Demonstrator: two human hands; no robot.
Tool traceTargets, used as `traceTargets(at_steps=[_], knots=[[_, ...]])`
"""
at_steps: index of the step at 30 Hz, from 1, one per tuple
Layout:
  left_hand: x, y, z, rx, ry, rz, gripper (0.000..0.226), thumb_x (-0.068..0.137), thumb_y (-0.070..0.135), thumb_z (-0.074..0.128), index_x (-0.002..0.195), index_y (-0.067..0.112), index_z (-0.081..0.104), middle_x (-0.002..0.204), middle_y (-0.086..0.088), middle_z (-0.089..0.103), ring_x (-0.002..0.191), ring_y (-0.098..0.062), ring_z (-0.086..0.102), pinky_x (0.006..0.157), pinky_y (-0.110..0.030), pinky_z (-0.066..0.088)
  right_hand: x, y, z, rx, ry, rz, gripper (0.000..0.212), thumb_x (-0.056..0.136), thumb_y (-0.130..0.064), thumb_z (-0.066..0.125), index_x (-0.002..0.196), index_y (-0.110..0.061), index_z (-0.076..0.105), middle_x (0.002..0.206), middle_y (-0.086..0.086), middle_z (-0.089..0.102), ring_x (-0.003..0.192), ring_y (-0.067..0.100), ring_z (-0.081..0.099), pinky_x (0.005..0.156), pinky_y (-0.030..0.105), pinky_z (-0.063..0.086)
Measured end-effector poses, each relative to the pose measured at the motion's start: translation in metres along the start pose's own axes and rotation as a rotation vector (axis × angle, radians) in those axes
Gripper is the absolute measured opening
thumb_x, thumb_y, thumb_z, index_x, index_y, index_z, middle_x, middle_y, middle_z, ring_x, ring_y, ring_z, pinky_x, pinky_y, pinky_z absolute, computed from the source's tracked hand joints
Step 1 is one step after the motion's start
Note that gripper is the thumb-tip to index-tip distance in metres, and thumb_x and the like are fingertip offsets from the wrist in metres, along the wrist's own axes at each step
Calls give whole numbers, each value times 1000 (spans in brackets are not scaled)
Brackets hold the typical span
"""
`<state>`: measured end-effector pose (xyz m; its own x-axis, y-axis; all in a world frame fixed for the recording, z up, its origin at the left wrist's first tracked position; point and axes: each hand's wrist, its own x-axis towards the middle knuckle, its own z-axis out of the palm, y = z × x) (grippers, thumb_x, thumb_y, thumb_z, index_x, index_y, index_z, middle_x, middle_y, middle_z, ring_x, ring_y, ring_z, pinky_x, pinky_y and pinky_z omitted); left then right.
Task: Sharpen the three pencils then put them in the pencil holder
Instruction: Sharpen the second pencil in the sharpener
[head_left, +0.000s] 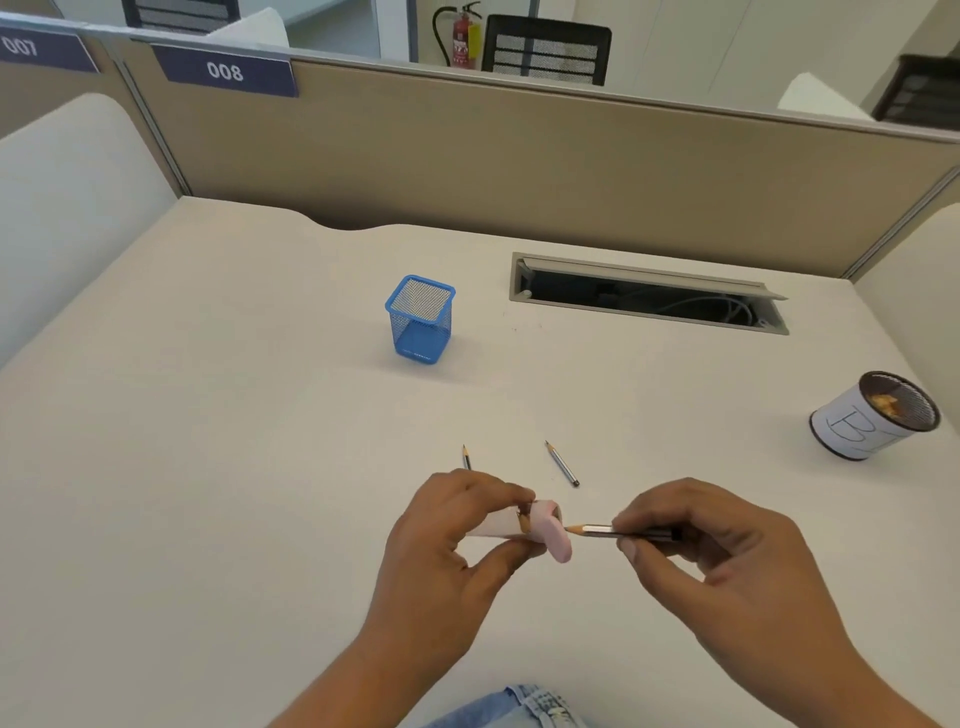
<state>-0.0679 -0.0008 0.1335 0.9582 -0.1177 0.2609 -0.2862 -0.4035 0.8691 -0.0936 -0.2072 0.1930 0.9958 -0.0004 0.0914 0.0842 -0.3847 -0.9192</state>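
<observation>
A single wide-angle view from the person's head looks forward and steeply down across the pale beige counter (218, 415). The two hands (571, 561) sit close at the bottom edge, with the tan fabric partition wall (519, 156) farthest away.

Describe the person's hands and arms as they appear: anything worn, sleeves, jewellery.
Both the left hand and the right hand are bare: no gloves, rings or watch visible. The forearms show no sleeves up to the frame's edge. Light blue denim shows at the bottom edge.
</observation>
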Motion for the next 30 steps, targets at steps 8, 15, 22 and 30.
traceTargets(at_steps=[8,15,22,30], knots=[[8,12,8,-15,-11,58,28,71,25,78,97,33,72,95,19,66,95,-9,62,79,-12,42,-1,5,-11,-80,68,-58,33,73,15,74,75,-18,76,81,-2,73,74,18,70,70,17,56],[7,15,11,-17,-18,36,27,71,26,77,97,33,72,95,18,66,95,-8,61,79,-10,40,0,9,-14,-123,90,-97,35,72,16,74,76,-19,75,80,-5,72,73,15,69,70,16,56],[5,15,10,-15,-47,-1,29,72,26,80,98,35,71,97,19,66,96,-9,62,78,-9,39,2,10,-12,-177,33,-197,34,72,14,76,79,-19,76,81,-7,72,75,15,70,68,17,54],[5,24,5,-118,-172,-65,26,75,41,75,100,35,72,88,17,67,82,-6,59,68,-7,38,8,13,-15,-420,-40,-313,20,95,-32,52,100,-27,71,84,-19,63,72,6,62,64,17,46]])
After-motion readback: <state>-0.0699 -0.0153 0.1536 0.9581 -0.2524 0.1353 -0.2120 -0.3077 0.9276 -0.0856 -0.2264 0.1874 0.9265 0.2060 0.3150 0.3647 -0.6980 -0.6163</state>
